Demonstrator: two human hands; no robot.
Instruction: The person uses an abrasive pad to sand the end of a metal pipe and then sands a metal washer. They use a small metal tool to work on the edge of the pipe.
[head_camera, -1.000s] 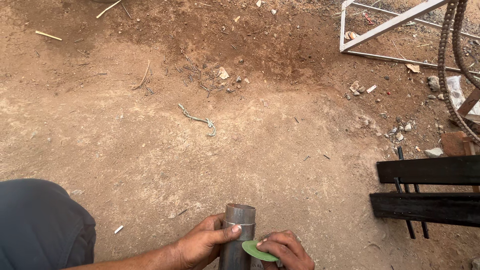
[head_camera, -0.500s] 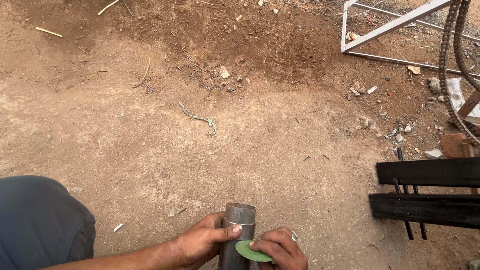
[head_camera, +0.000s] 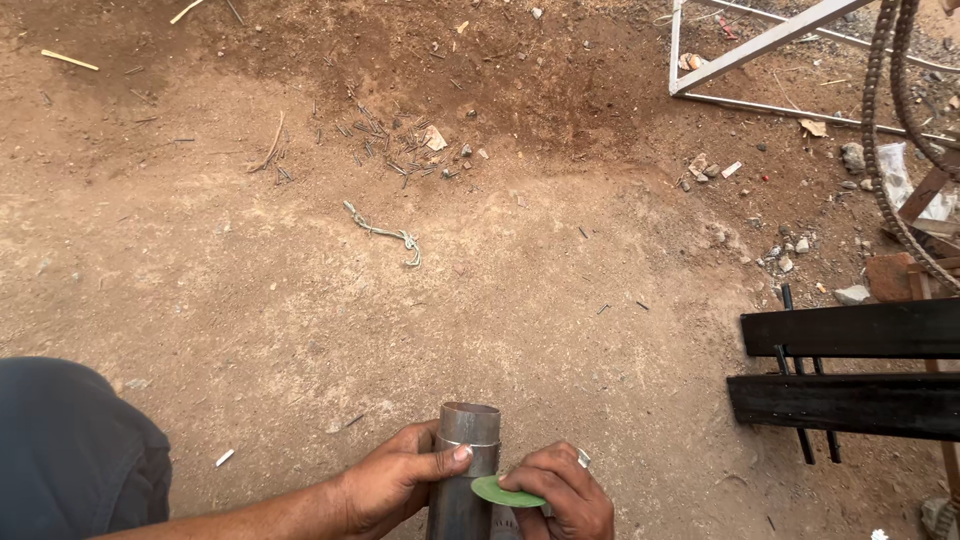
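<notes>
A grey metal pipe (head_camera: 467, 450) stands upright at the bottom middle, its open top end towards me. My left hand (head_camera: 395, 488) wraps around its left side, thumb across the front just below the rim. Beside it, my right hand (head_camera: 565, 492) pinches a thin green disc (head_camera: 500, 491), whose edge rests against the pipe's right side. A small bright metal piece (head_camera: 583, 457) shows at my right fingers. The pipe's lower part is cut off by the frame.
Bare brown dirt ground with scattered nails (head_camera: 385, 150) and a twisted bit of wire (head_camera: 385, 235). Two black metal bars (head_camera: 850, 365) lie at the right, a white metal frame (head_camera: 760, 45) and ribbed rebar (head_camera: 885, 160) at the top right. My dark-clothed knee (head_camera: 70, 450) is bottom left.
My hands and the pipe have stayed nearly still. My right hand shifted the green disc slightly closer against the pipe.
</notes>
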